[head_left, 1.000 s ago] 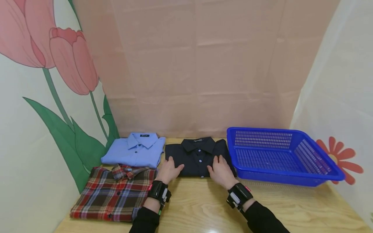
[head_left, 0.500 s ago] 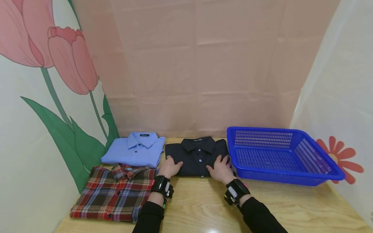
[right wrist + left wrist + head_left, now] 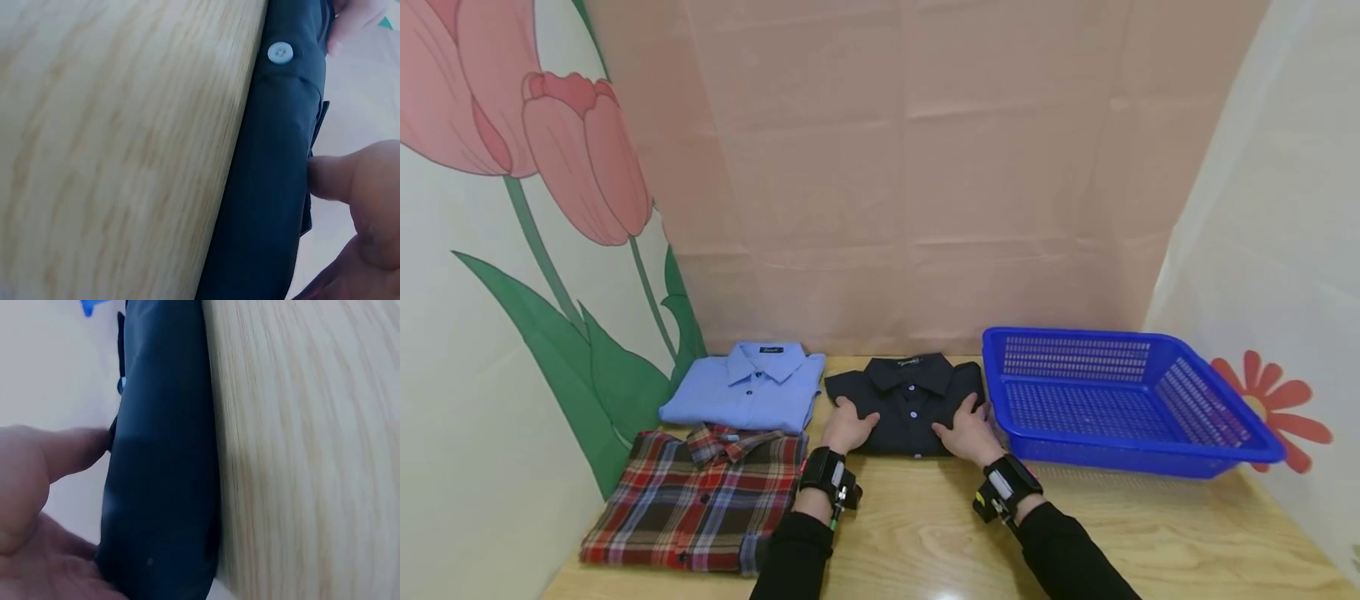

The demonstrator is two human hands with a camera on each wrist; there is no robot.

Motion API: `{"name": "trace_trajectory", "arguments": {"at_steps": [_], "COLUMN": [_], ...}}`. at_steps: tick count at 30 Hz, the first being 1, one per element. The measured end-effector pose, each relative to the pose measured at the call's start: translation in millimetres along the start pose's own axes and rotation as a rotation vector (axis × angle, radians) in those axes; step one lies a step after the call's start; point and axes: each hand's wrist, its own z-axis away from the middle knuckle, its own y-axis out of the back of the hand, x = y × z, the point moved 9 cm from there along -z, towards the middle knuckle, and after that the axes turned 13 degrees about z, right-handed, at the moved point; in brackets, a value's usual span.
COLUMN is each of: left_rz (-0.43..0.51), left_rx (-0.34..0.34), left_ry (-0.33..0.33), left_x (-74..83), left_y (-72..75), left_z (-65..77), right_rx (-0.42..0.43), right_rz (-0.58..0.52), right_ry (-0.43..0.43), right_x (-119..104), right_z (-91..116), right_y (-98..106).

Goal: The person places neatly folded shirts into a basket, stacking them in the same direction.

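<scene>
A folded black shirt (image 3: pixel 897 417) with pale buttons lies flat on the wooden table, its collar away from me. My left hand (image 3: pixel 847 427) grips its left side, thumb on the top face and fingers by the side edge. On the opposite side my right hand (image 3: pixel 972 435) grips it the same way, between shirt and basket. Each wrist view shows a thumb pressing the top of the shirt (image 3: pixel 162 450); the fingertips are hidden behind the cloth. The shirt's front edge, with one button, lies along the table in the right wrist view.
A blue plastic basket (image 3: pixel 1105 446) stands right beside the black shirt. To the left lie a folded light blue shirt (image 3: pixel 748 400) and, nearer me, a folded plaid shirt (image 3: pixel 692 508). A paper-covered wall (image 3: pixel 902 208) rises behind the table (image 3: pixel 910 533).
Both hands have shifted slightly and their fingers have moved round the black shirt's sides. Its left side now looks drawn in at the hand. The other shirts and the basket stay put.
</scene>
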Motion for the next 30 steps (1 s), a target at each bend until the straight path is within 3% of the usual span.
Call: {"name": "trace_trajectory", "arguments": {"at_steps": [8,13,19,24,30], "left_rz": [0.225,0.295,0.452,0.427,0.396], "left_rx": [0.076,0.128,0.09,0.066,0.057], "left_ry": [0.13,0.162,0.225,0.231,0.196], "left_x": [-10.6,-18.1,-27.4,-26.3,-19.7], "left_y": [4.3,7.0,0.2,-0.9,2.3], "left_z": [-0.2,-0.7,-3.5,-3.3,-1.1], "right_rx": [-0.02,-0.062,-0.1,-0.103,-0.048], "right_rz": [-0.019,-0.186,-0.325,-0.382,-0.433], "right_ry": [0.006,-0.004,-0.013,-0.017,0.016], "right_x": [0.9,2.6,7.3,8.7,4.8], "right_z": [-4.9,-8.3,-11.6,-10.1,-8.8], "right_y": [-7.4,-13.6,-18.2,-19.0,-16.4]}}
